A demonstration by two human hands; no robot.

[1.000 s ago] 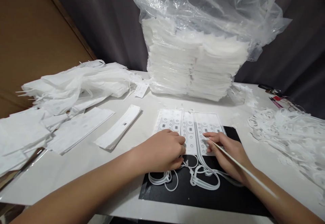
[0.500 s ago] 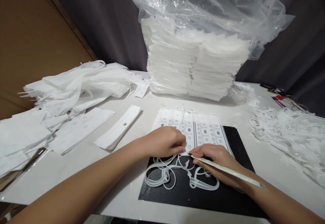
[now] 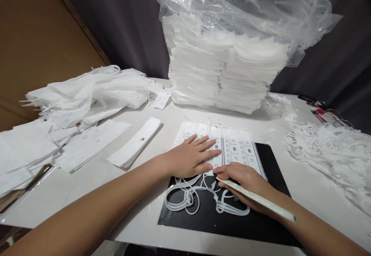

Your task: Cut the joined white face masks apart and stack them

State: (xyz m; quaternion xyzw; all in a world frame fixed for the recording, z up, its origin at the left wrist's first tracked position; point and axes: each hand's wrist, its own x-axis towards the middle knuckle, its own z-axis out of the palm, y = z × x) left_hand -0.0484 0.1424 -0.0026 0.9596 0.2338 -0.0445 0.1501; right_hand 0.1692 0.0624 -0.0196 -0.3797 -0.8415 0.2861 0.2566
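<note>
My left hand (image 3: 197, 156) lies flat with fingers spread on a white printed sheet (image 3: 237, 142) that bears grey circles and small dark squares. My right hand (image 3: 243, 178) is closed around a long, thin, pale tool (image 3: 257, 198), whose dark tip is at the sheet's lower edge, just right of my left thumb. Beneath the sheet is a black mat (image 3: 208, 225). Looped white cords (image 3: 185, 198) come out below the sheet and lie on the mat.
A clear plastic bag (image 3: 223, 70) of stacked white sheets stands at the back. White cloth-like pieces (image 3: 92, 89) are heaped at left, near a narrow folded strip (image 3: 136, 142). Tangled white cords (image 3: 333, 155) lie at right, with small items behind them.
My left hand has opened from a pinch at the sheet's lower edge and now lies spread on it. My right hand has shifted slightly left, still holding the tool.
</note>
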